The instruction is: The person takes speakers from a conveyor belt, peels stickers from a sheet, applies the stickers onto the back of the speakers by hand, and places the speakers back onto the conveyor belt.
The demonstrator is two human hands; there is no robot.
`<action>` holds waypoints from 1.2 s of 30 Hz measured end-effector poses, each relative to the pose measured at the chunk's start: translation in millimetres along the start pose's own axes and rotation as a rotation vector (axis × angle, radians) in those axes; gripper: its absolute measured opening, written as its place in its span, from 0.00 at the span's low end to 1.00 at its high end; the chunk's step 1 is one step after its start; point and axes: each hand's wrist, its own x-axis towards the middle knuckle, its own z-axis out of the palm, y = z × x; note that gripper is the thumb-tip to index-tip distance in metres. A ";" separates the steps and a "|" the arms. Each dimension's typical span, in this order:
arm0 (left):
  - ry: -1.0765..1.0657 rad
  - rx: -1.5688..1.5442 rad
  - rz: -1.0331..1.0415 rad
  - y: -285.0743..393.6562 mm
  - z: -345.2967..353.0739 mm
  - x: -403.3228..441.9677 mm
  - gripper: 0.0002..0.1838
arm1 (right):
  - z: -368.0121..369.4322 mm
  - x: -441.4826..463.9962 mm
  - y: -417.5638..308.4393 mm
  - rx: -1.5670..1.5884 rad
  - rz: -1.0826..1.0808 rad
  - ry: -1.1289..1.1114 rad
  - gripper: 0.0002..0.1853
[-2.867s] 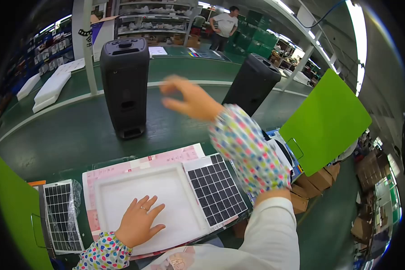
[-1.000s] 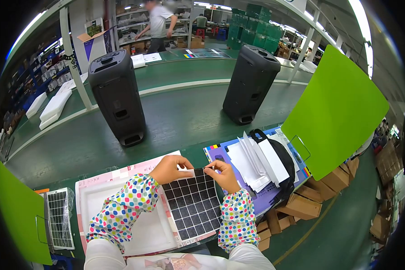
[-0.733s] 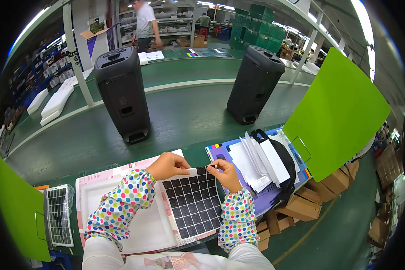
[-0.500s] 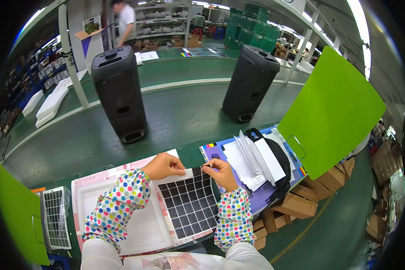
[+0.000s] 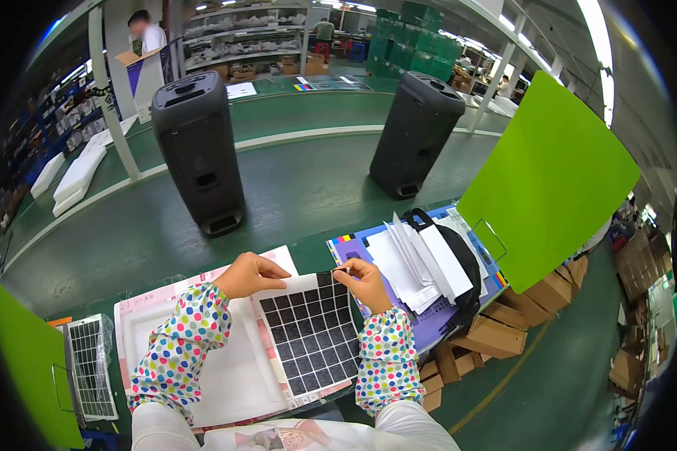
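A white-backed sheet of black square stickers [image 5: 308,331] lies tilted near the table's front edge, its upper left part bare white backing. My left hand [image 5: 250,276] pinches the sheet's upper left edge, thumb and fingers together. At the upper right corner my right hand [image 5: 362,282] pinches a black square between thumb and forefinger. Whether that square is lifted off the backing cannot be made out. Under and left of the sheet is a shallow white tray [image 5: 203,368] on a pink-and-white printed board [image 5: 128,312].
Two black speakers [image 5: 198,154] [image 5: 416,135] stand on the green bench beyond. White papers [image 5: 410,274] and a black bag [image 5: 470,282] lie to the right. Green panels [image 5: 553,184] [image 5: 22,368] flank me. Another gridded sheet [image 5: 92,368] sits left; cardboard boxes [image 5: 496,334] are below right.
My left hand has slid left along the sheet's upper edge, uncovering more white backing. My right hand stays at the corner. The view has shifted slightly, and a background person has moved left.
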 end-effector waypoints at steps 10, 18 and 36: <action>-0.010 -0.144 -0.066 -2.8 -2.7 -4.3 0.13 | 0.1 4.0 13.1 0.046 -0.003 0.031 0.05; 0.002 -0.108 0.004 -8.8 4.8 0.8 0.12 | -3.2 2.8 15.0 0.032 0.005 0.057 0.04; 0.212 0.215 0.111 19.6 40.6 1.3 0.12 | -2.5 4.5 13.6 -0.090 -0.044 -0.023 0.07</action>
